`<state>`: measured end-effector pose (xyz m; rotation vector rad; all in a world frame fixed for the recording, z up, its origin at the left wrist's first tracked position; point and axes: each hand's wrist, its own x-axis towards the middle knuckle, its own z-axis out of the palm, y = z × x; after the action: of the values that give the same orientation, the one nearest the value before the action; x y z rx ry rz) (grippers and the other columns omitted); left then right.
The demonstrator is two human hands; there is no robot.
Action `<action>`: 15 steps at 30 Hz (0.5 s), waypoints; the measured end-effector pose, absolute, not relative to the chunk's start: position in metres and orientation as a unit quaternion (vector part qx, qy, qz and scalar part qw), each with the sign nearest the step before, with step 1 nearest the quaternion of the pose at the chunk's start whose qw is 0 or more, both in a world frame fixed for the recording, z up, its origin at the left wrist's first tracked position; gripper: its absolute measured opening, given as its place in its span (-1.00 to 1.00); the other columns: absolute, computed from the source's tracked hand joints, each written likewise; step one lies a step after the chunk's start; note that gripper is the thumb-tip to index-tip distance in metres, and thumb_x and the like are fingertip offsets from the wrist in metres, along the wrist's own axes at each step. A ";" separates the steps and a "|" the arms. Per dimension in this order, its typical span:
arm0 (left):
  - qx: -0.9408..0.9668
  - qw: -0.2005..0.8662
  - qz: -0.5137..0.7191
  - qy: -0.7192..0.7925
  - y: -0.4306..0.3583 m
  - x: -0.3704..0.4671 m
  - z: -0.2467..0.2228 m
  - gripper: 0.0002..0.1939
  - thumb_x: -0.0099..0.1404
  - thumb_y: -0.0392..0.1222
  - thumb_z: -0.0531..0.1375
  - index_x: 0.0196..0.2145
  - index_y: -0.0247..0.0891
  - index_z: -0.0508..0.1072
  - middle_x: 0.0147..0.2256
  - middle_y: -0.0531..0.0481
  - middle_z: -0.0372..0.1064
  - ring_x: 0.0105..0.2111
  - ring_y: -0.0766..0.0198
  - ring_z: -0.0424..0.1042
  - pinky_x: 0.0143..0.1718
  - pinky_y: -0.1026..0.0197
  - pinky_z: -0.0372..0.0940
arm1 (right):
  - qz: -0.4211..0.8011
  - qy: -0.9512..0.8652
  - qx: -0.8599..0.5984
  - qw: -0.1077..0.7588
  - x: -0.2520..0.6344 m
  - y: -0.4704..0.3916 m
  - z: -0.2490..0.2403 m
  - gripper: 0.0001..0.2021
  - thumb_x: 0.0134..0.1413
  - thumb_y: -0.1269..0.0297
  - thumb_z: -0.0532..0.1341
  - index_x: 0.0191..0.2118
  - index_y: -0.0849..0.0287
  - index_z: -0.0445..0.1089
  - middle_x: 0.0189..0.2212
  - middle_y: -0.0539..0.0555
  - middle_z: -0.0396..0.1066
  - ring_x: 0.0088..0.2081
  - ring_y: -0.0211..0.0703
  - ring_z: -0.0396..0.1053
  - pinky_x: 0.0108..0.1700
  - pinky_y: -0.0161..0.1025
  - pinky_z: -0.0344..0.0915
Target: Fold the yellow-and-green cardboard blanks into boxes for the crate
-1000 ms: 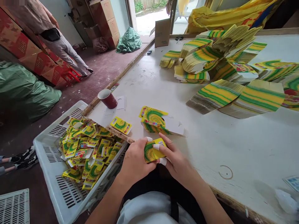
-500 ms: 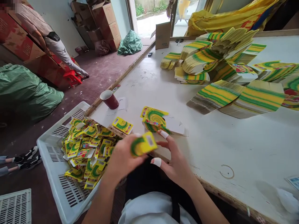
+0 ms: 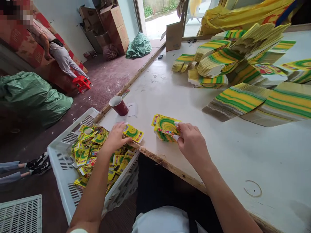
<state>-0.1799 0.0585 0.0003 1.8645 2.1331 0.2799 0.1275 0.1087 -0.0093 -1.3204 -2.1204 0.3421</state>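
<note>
My left hand [image 3: 116, 137] is at the table's near left edge, its thumb and fingers around the left end of a small yellow-green box [image 3: 134, 133]. My right hand [image 3: 191, 137] pinches the right end of the top flat carton on a short stack of yellow-green cartons [image 3: 165, 125]. White tape covers its thumb tip and fingertip. The hand hides the right end of that stack. Below my left hand, a white plastic basket [image 3: 57, 152] holds a heap of similar yellow boxes [image 3: 89, 152].
A dark red mug [image 3: 119, 106] stands beyond the box. Large fanned stacks of cartons [image 3: 243, 97] cover the table's far right. A cardboard box [image 3: 173, 37] and scissors [image 3: 191, 42] lie at the back. A person [image 3: 55, 48] stands at left near a red stool [image 3: 81, 83].
The box held up in my left hand is no longer in the air; that hand has moved left to the box at the table edge. My right hand has reached forward onto the carton stack.
</note>
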 end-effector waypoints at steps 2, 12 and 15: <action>0.662 0.192 0.092 0.719 0.077 -0.181 -0.004 -0.38 0.07 -0.06 0.34 0.08 -0.26 0.39 0.22 -0.24 0.28 0.29 -0.13 0.14 0.32 -0.14 0.04 | 0.111 -0.802 -0.488 0.326 0.127 0.108 -0.012 -0.65 0.03 0.55 0.11 -0.04 0.19 0.36 -0.25 0.22 0.47 -0.22 0.14 0.38 -0.16 0.03 0.39; 0.656 0.139 0.158 0.725 0.091 -0.169 0.018 -0.77 -0.05 -0.14 0.41 -0.41 -0.19 0.51 -0.32 0.07 0.32 -0.31 0.19 0.45 -0.26 0.22 0.39 | 0.099 -0.781 -0.445 0.427 0.125 0.111 -0.037 -0.52 0.00 0.59 0.01 0.06 0.09 0.19 -0.20 0.14 0.39 -0.28 -0.04 0.48 -0.37 -0.19 0.44; 0.632 0.093 0.188 0.747 0.073 -0.172 0.041 -0.85 0.13 -0.09 0.27 -0.41 -0.19 0.44 -0.31 0.05 0.30 -0.27 0.17 0.42 -0.21 0.20 0.34 | 0.127 -0.766 -0.446 0.445 0.130 0.112 -0.041 -0.55 0.00 0.57 0.01 0.02 0.05 0.19 -0.20 0.11 0.39 -0.29 -0.08 0.50 -0.34 -0.20 0.48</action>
<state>-0.1719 0.0726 0.0413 1.8740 2.2153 0.5565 0.1302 0.1123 -0.0411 -1.1061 -1.8981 0.3152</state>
